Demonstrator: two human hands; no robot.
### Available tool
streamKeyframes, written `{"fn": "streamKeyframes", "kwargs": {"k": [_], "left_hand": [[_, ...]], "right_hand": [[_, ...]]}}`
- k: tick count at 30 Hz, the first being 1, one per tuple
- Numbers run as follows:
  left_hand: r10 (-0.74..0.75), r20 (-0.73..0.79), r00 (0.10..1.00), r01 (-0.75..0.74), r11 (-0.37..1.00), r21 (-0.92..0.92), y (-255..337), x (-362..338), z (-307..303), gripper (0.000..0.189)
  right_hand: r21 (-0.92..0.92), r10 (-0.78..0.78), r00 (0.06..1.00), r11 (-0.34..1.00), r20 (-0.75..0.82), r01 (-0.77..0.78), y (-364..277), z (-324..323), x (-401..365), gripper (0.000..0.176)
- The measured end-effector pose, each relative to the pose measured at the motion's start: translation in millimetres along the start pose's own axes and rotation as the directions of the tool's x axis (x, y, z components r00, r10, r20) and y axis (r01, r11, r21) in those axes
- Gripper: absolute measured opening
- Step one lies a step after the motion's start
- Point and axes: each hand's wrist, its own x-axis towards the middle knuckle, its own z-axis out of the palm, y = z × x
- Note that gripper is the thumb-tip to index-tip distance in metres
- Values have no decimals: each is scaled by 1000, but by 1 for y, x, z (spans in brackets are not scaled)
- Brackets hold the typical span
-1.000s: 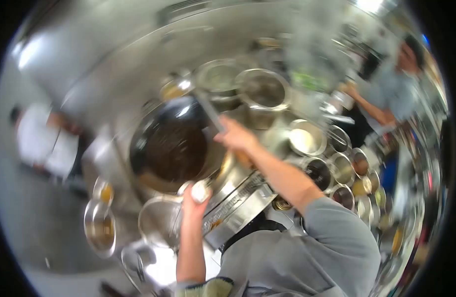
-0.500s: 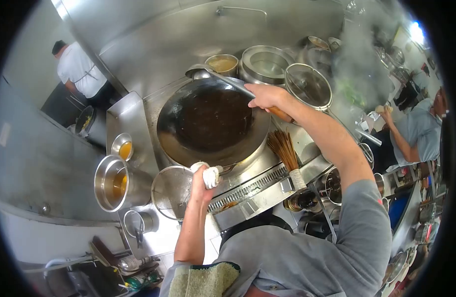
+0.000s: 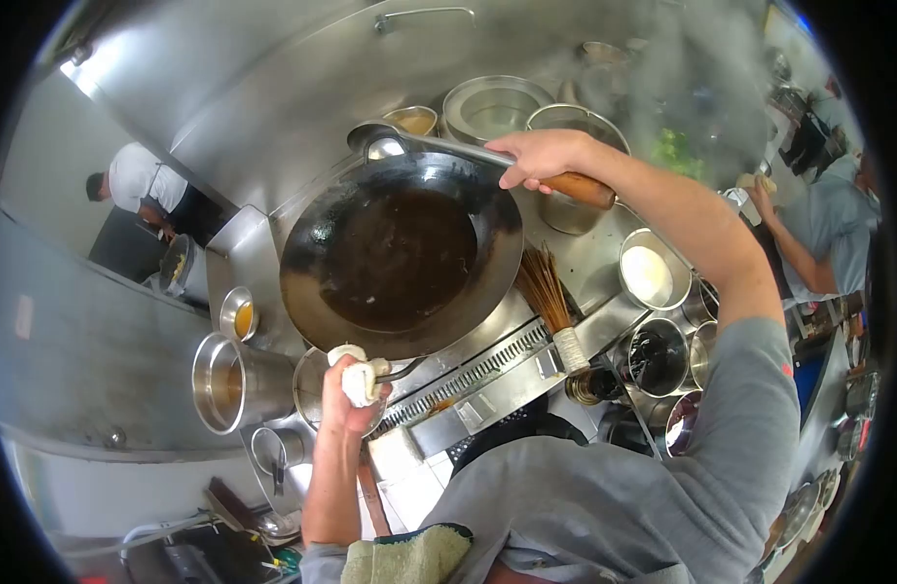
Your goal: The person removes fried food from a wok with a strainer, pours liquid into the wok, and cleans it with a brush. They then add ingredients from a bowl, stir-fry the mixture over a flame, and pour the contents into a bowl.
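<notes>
A wide dark wok (image 3: 302, 282) with brown liquid in it fills the middle of the view. My left hand (image 3: 346, 409) is closed round a folded white cloth (image 3: 359, 382) on the wok's near handle (image 3: 404, 372). In my right hand (image 3: 541, 156) is a long ladle (image 3: 458, 148), gripped where its metal shaft meets the wooden end. The ladle's dark bowl reaches the wok's far rim, beside the loop handle there. A bundled bamboo brush (image 3: 546, 292) stands just right of the wok.
On the left are a tall metal pot (image 3: 215, 384) and a small bowl of yellow liquid (image 3: 239, 313). A water-filled pot (image 3: 497, 83) sits behind the wok. To the right stand a bowl with white contents (image 3: 653, 277) and several containers. Other people (image 3: 146, 180) work at both sides.
The wok has shifted left and toward me, with my left hand still on its handle. The ladle's bowl now overlaps the wok's far loop handle. The view has shifted too.
</notes>
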Motion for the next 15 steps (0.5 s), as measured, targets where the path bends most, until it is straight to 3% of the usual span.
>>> {"fn": "streamKeyframes", "kwargs": {"k": [6,10,15], "left_hand": [[-86,63,994,88,996,-26,23,-27,41,14],[-82,55,995,81,997,13,29,-39,72,18],[-46,36,998,42,993,108,30,-49,107,19]], "right_hand": [[5,-35,999,999,-4,35,11,-35,-48,43],[62,-77,996,995,-53,81,31,-52,-69,36],[83,-102,992,991,-68,107,56,-67,-96,39]]}}
